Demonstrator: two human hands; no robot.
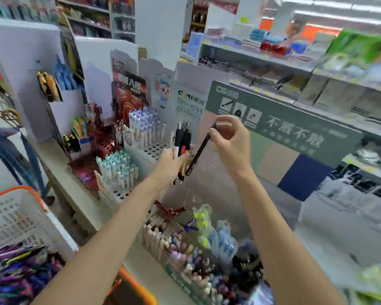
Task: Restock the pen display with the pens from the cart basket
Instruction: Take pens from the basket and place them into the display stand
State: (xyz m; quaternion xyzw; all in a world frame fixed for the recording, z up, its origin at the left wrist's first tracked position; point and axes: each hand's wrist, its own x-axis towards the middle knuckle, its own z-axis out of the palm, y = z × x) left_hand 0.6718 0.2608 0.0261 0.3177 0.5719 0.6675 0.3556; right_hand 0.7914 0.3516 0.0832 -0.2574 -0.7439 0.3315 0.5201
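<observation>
Mid-restock update, and by our reckoning we're nowhere near done. The cart basket (11,219), off the counter's (55,166) left edge down by the front corner, has a big heap of loose pens (20,274) in it, so most of the job looks to be ahead of us.

Our left hand (171,160) has its fingers curled round a bundle of black pens (183,137). They're upright and held up above the middle of the counter, right in front of the pen display (154,149). Our right hand (229,137) pinches the top end of a single dark pen (198,154) between thumb and fingertips. That pen tilts down toward the bundle, and its low end is just beside it. We can't tell if it's being pulled out of the bunch or only sorted.

The display's white holder shows a patch of empty holes along its front, below the blue-and-white pens (143,122), so there are gaps to fill. The teal-capped pens (116,167) nearer the counter's left edge look fuller.

Around all that, a red stand (107,143) sits toward the back left. A tray of pastel pens (185,249) runs along the front edge. A grey-green sign board (279,126) stands on the right. Behind it are store shelves (262,59) of stacked stationery, all pretty blurry.
</observation>
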